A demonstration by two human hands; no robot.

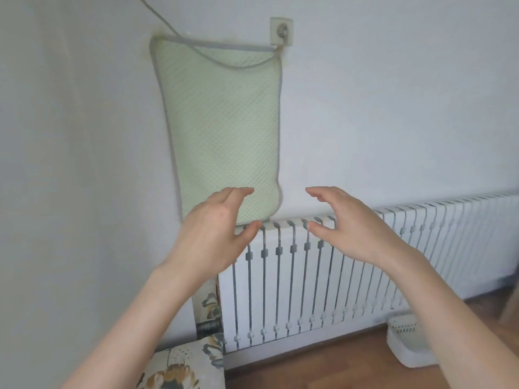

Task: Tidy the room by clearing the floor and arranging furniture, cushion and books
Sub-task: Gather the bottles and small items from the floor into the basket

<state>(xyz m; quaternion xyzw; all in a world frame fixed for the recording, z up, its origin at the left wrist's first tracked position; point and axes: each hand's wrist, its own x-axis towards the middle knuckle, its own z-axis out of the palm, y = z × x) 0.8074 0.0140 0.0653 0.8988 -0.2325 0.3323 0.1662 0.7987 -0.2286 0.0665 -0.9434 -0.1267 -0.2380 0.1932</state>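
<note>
Hiding one cushion (pixel 222 130) corner, left hand (pixel 213 234) hovers

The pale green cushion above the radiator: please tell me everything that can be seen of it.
The pale green rectangular cushion has waffle-like fabric and grey piping along its edges. It stands upright on a short end, on the left end of the white ribbed radiator, against the white wall. A grey cable from the wall socket sags across its top. The left hand, fingers spread, is before its bottom edge; contact cannot be told. The right hand is apart from it.
</note>
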